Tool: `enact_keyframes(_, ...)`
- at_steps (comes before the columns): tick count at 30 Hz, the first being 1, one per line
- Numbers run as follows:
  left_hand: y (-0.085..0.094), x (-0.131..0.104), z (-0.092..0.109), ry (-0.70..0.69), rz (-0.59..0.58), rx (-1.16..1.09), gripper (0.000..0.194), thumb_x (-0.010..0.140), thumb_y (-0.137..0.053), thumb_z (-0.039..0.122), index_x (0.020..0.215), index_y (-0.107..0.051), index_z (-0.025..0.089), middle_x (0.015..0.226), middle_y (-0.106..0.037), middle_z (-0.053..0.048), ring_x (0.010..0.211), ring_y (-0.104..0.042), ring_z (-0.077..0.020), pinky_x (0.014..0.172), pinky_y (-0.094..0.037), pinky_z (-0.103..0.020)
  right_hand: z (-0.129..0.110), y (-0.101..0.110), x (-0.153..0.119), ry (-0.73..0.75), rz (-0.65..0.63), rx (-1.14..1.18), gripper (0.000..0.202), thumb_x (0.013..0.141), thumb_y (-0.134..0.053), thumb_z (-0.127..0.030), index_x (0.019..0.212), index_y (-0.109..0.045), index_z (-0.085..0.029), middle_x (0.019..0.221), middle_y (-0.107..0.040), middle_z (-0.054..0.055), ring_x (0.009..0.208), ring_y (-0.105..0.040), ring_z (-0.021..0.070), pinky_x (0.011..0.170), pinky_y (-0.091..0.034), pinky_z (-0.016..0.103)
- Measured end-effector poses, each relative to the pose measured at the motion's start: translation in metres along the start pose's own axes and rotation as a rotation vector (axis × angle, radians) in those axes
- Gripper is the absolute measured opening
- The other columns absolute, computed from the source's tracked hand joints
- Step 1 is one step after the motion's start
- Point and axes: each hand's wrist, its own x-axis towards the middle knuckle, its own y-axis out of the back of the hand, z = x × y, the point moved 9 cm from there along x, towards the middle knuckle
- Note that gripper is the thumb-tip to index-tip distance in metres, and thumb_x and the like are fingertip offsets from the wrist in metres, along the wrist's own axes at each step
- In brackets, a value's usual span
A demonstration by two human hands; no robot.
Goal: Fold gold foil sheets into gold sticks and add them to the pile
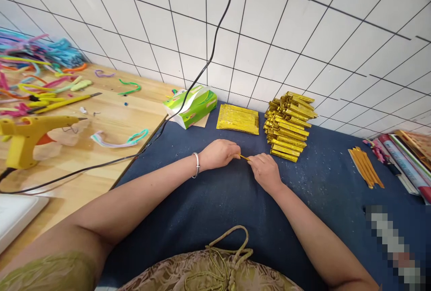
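Between my two hands a thin gold strip (244, 157) shows, held at both ends over the dark blue cloth (208, 205). My left hand (220, 153), with a silver bracelet at the wrist, pinches its left end. The fingers of my right hand (266, 172) are closed on the other end. Just beyond my hands lies a flat stack of gold sheets (237, 119). A tall pile of folded gold strips (288, 127) stands behind my right hand, not touching it.
A green tissue pack (197, 106) sits behind my left hand, with a black cable (215, 41) running over it. At left are a yellow glue gun (25, 138) and colourful pipe cleaners (37, 75). Orange-gold strips (366, 167) and books (406, 160) lie at right.
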Motion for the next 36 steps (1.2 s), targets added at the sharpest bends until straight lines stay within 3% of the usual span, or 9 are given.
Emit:
enact_keyframes(4, -0.005, 0.001, 0.013, -0.064, -0.010, 0.067, 0.019, 0.091, -0.044, 0.026, 0.086, -0.061, 0.017, 0.076, -0.062, -0.003, 0.074, -0.059, -0.0151, 0.072, -0.041, -0.026, -0.008, -0.001, 0.001, 0.026, -0.010, -0.018, 0.024, 0.094, -0.043, -0.027, 0.106, -0.061, -0.017, 0.087, -0.064, 0.007, 0.082, -0.052, 0.0185, 0.074, -0.034, 0.032)
enact_keyframes(9, -0.011, 0.000, 0.023, -0.109, -0.027, 0.054, 0.020, 0.091, -0.044, 0.025, 0.084, -0.061, 0.017, 0.075, -0.061, -0.003, 0.076, -0.058, -0.0154, 0.075, -0.041, -0.027, -0.009, -0.004, 0.000, 0.030, -0.033, 0.011, 0.023, 0.094, -0.041, -0.023, 0.092, -0.064, -0.018, 0.074, -0.062, 0.005, 0.074, -0.051, 0.0163, 0.070, -0.033, 0.030)
enact_keyframes(14, -0.009, 0.001, 0.002, 0.075, 0.029, -0.319, 0.019, 0.091, -0.046, 0.028, 0.095, -0.062, 0.018, 0.085, -0.065, -0.001, 0.077, -0.059, -0.0118, 0.073, -0.043, -0.022, 0.002, -0.002, -0.001, -0.038, 0.005, 0.065, 0.024, 0.094, -0.042, -0.026, 0.093, -0.064, -0.018, 0.076, -0.062, 0.005, 0.075, -0.052, 0.0164, 0.071, -0.035, 0.030)
enact_keyframes(17, -0.014, 0.000, -0.016, 0.220, 0.055, -0.561, 0.017, 0.087, -0.053, 0.030, 0.092, -0.063, 0.017, 0.079, -0.064, 0.001, 0.068, -0.057, -0.0094, 0.066, -0.044, -0.020, 0.006, -0.001, -0.002, -0.057, 0.025, 0.093, 0.024, 0.094, -0.042, -0.027, 0.093, -0.065, -0.018, 0.077, -0.063, 0.005, 0.075, -0.053, 0.0164, 0.071, -0.036, 0.030)
enact_keyframes(19, -0.015, -0.001, -0.020, 0.242, 0.077, -0.650, 0.017, 0.084, -0.058, 0.031, 0.089, -0.064, 0.016, 0.080, -0.064, 0.001, 0.071, -0.058, -0.0100, 0.068, -0.045, -0.021, 0.007, -0.001, -0.002, -0.065, 0.031, 0.115, 0.025, 0.095, -0.042, -0.027, 0.095, -0.065, -0.018, 0.078, -0.064, 0.005, 0.075, -0.053, 0.0165, 0.072, -0.037, 0.030)
enact_keyframes(24, -0.010, -0.001, -0.018, 0.194, 0.126, -0.694, 0.017, 0.079, -0.065, 0.030, 0.087, -0.067, 0.016, 0.084, -0.066, -0.001, 0.078, -0.059, -0.0118, 0.074, -0.045, -0.023, 0.013, -0.002, -0.001, -0.102, 0.026, 0.193, 0.025, 0.095, -0.040, -0.026, 0.098, -0.064, -0.019, 0.081, -0.065, 0.005, 0.076, -0.054, 0.0168, 0.073, -0.039, 0.030)
enact_keyframes(29, -0.002, -0.002, -0.011, 0.175, 0.154, -0.647, 0.014, 0.079, -0.065, 0.029, 0.079, -0.066, 0.015, 0.077, -0.064, -0.001, 0.073, -0.058, -0.0108, 0.071, -0.044, -0.023, 0.011, -0.003, -0.001, -0.093, 0.018, 0.223, 0.023, 0.094, -0.042, -0.026, 0.099, -0.064, -0.019, 0.082, -0.065, 0.004, 0.077, -0.055, 0.0164, 0.074, -0.040, 0.030)
enact_keyframes(36, -0.007, -0.005, -0.029, 0.330, 0.209, -0.806, 0.020, 0.080, -0.062, 0.030, 0.070, -0.057, 0.013, 0.067, -0.056, 0.002, 0.063, -0.050, -0.0087, 0.060, -0.040, -0.021, 0.013, -0.001, 0.000, -0.111, 0.050, 0.246, 0.024, 0.095, -0.042, -0.028, 0.102, -0.062, -0.018, 0.085, -0.065, 0.006, 0.079, -0.055, 0.0168, 0.075, -0.041, 0.030)
